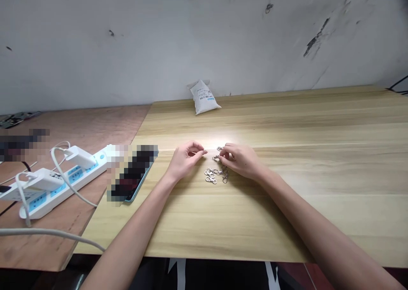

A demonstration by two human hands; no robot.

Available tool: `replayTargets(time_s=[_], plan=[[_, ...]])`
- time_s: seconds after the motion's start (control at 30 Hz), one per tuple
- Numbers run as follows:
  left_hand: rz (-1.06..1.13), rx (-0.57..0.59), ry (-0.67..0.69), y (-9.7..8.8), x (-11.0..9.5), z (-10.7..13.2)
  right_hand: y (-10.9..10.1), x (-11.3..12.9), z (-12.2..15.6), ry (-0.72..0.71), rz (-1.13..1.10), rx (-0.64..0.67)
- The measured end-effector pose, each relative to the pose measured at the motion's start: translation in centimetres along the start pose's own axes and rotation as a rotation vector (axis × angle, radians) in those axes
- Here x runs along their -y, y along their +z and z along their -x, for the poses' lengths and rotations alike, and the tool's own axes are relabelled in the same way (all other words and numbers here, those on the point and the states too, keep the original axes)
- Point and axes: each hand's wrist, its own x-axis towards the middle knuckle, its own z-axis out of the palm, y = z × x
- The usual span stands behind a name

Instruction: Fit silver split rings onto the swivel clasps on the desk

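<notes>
Pale wooden tabletop (287, 196) under a scuffed white wall (127, 47), with a small white pouch (204, 96) leaning at the far edge. Off to the left, a white power strip (63, 179) with chargers plugged in, and a blurred phone (134, 175) lying just beside it.

At mid-table, left hand (185, 159) curled, thumb and forefinger pressed together on a tiny metal piece (205, 152), too small to make out further. Right hand (242, 160) just opposite, fingertips pinching one silver clasp (217, 156), near the left fingertips but apart from them.

Loose pile of clasps (214, 175) flat on the wood between the two hands, slightly nearer the body, close against the right hand. Pile stretched roughly left to right. Pinched clasp with its long axis about the same way, one end toward the left hand; which end, cannot tell.
</notes>
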Motion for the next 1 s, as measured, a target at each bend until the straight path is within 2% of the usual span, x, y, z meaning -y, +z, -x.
replayTargets(time_s=[0.17, 0.27, 0.4, 0.73, 0.87, 1.0], plan=[[-0.062, 0.033, 0.060, -0.1, -0.2, 0.1, 0.0, 0.0, -0.1, -0.037, -0.088, -0.120], [-0.184, -0.010, 0.160, -0.3, -0.4, 0.1, -0.1, 0.0, -0.2, -0.089, -0.136, -0.200], [-0.325, -0.060, 0.290, -0.5, -0.5, 0.0, -0.1, 0.1, -0.3, -0.132, -0.075, -0.252], [-0.363, -0.043, 0.294, -0.4, -0.5, 0.1, 0.2, 0.4, -0.2, -0.145, -0.007, -0.278], [-0.336, -0.030, 0.302, -0.4, -0.8, 0.1, 0.1, 0.7, -0.2, -0.119, -0.087, -0.259], [-0.268, -0.044, 0.291, -0.4, -1.1, 0.2, 0.0, 0.9, -0.2, -0.034, -0.205, -0.198]])
